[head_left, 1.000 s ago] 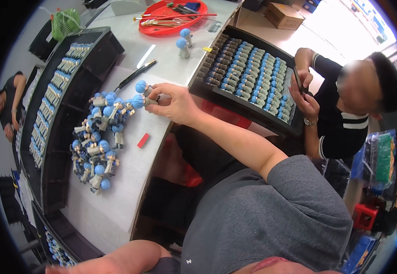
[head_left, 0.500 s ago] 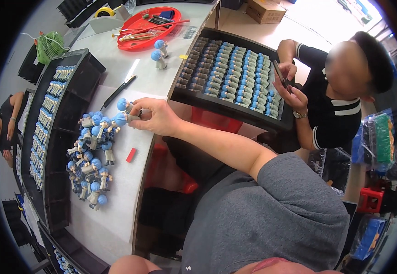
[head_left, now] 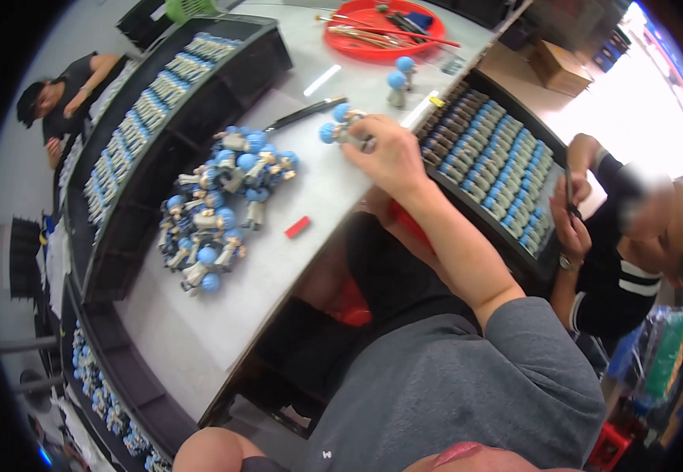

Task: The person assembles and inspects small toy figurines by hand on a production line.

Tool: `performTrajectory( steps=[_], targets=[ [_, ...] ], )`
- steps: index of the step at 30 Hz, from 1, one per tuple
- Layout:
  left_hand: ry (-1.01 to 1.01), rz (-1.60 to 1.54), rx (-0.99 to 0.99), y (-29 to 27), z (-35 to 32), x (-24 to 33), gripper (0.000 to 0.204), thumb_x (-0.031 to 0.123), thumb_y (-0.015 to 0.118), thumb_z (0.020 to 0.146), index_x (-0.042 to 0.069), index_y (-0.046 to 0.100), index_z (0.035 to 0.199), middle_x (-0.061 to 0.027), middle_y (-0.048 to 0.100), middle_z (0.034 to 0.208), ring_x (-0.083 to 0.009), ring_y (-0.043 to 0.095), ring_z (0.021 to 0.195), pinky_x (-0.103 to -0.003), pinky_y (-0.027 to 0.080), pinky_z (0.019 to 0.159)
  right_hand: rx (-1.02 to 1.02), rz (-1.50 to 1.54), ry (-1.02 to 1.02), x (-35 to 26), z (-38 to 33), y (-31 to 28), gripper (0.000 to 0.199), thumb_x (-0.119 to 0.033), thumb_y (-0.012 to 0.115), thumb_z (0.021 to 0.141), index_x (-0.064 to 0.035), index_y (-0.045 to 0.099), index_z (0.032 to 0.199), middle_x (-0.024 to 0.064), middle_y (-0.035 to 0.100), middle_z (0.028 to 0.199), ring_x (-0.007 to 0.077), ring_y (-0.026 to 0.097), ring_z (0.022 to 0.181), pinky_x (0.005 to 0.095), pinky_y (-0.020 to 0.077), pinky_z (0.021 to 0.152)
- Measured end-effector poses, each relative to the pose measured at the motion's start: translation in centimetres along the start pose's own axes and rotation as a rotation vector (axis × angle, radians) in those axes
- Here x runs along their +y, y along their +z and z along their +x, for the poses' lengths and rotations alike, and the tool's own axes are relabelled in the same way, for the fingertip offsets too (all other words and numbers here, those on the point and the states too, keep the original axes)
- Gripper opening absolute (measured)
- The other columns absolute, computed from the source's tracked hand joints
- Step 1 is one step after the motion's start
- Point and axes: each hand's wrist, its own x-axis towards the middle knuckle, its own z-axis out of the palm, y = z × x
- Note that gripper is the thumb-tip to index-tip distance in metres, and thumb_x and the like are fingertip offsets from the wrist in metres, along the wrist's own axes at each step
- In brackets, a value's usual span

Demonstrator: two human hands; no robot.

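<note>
My right hand (head_left: 388,157) is closed over the white tabletop, its thumb and fingers round two small blue-haired figurines (head_left: 336,124). Their heads point left, away from my palm, and the bodies are partly hidden by my fingers. Closer to me and to the left lies a jumbled pile of similar figurines (head_left: 219,208) in pale and dark clothes. Two more figurines (head_left: 396,88) stand upright beyond my hand. A slim black pen-like tool (head_left: 302,115) lies between the pile and the held figurines. My left hand is out of view.
A long black tray (head_left: 200,102) of figurine rows borders the table's left. Another black tray (head_left: 467,193), filled with rows, is on the right by a co-worker (head_left: 624,259) holding a dark object. A red tray (head_left: 341,39) holds brushes. A red block (head_left: 297,227) lies near the edge.
My right hand has carried the two figurines from the pile's edge farther off, toward the two standing ones. The whole view has also turned, shifting the table in the picture.
</note>
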Motion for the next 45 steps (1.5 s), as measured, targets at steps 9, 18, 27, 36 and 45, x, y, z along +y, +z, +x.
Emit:
performTrajectory(
  steps=[9, 18, 27, 36, 45],
  targets=[
    [-0.068, 0.111, -0.139, 22.9, -9.7, -3.6, 0.026, 0.029, 0.043, 0.090, 0.008, 0.048, 0.105, -0.0134, 0.046, 0.106, -0.0265, 0.053, 0.084, -0.036, 0.046, 0.068, -0.127, -0.449, 0.028, 1.1, 0.9, -3.0, 0.045, -0.021, 0.062, 0.074, -0.0066, 0.049, 0.115, 0.0150, 0.062, 0.086, 0.0323, 0.058, 0.082, 0.0426, 0.0460, 0.070],
    [-1.437, 0.269, -0.101, 23.4, -21.2, -5.0, 0.018, -0.004, 0.052, 0.083, -0.002, 0.055, 0.101, -0.0116, 0.062, 0.100, -0.0112, 0.056, 0.078, -0.023, 0.045, 0.071, -0.039, -0.401, -0.202, -2.0, 1.2, -2.4, 0.038, -0.019, 0.066, 0.075, -0.0055, 0.056, 0.109, 0.0110, 0.062, 0.094, 0.0299, 0.057, 0.091, 0.0383, 0.0454, 0.078],
    [-1.667, 0.055, -0.158, 27.2, -22.1, -7.5, 0.015, 0.000, 0.053, 0.083, 0.001, 0.059, 0.097, -0.0060, 0.063, 0.094, -0.0089, 0.055, 0.074, -0.022, 0.044, 0.066, -0.229, 0.035, -0.492, -7.5, 1.9, 4.2, 0.031, 0.001, 0.064, 0.067, -0.0049, 0.062, 0.097, 0.0070, 0.061, 0.096, 0.0267, 0.053, 0.088, 0.0344, 0.0453, 0.076],
    [-1.798, -0.272, 0.216, 28.3, -21.9, -11.2, 0.031, 0.008, 0.051, 0.090, 0.000, 0.050, 0.119, -0.0072, 0.057, 0.112, -0.0136, 0.056, 0.097, -0.027, 0.046, 0.082, -0.221, 0.962, 0.163, -8.8, -0.1, 4.0, 0.029, -0.006, 0.050, 0.090, 0.0018, 0.050, 0.118, 0.0058, 0.053, 0.097, 0.0102, 0.053, 0.077, 0.0226, 0.0467, 0.068],
    [-1.904, -0.403, 0.397, 25.2, -22.0, -11.8, 0.032, 0.014, 0.049, 0.091, 0.002, 0.051, 0.121, -0.0090, 0.061, 0.107, -0.0150, 0.057, 0.097, -0.030, 0.045, 0.085, -0.610, 1.343, 0.670, -10.0, -5.0, 3.2, 0.026, -0.011, 0.050, 0.090, 0.0021, 0.045, 0.113, 0.0110, 0.055, 0.101, 0.0191, 0.059, 0.092, 0.0306, 0.0498, 0.082]
  ],
)
